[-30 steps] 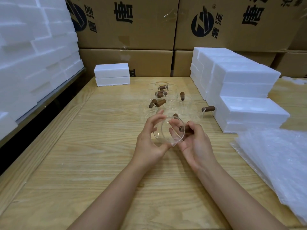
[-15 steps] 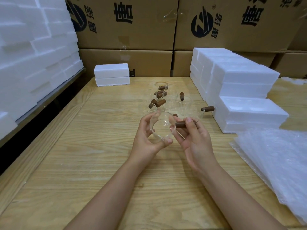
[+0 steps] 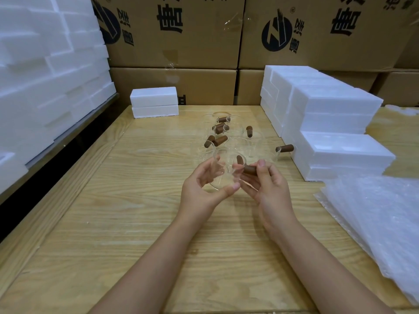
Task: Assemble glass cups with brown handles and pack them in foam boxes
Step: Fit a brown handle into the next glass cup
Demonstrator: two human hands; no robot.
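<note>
Your left hand (image 3: 204, 189) cups the clear glass cup (image 3: 223, 172). Its fingers (image 3: 216, 158) curl over the far rim and the thumb presses up under the near edge. The fingers (image 3: 261, 164) of your right hand (image 3: 269, 191) are clamped on the brown handle (image 3: 250, 169), which juts from the cup's right side. The cup is tilted and held clear of the wooden table (image 3: 136, 200), between your two palms.

Just beyond the cup, a cluster of other cups (image 3: 221, 139) with brown handles sits on the boards, their handles pointing in different directions. To the cup's right, a stepped stack of white foam boxes (image 3: 335, 123) rises toward the back. Nearer you on that same side lies a pile of bubble-wrap sheets (image 3: 374, 211). Beyond the cup and to its left, two foam boxes (image 3: 154, 102) stand one on the other at the table's far edge. Well to the cup's left, off the table, looms a wall of foam pieces (image 3: 45, 75). Printed cardboard cartons (image 3: 204, 41) close off the scene behind everything.
</note>
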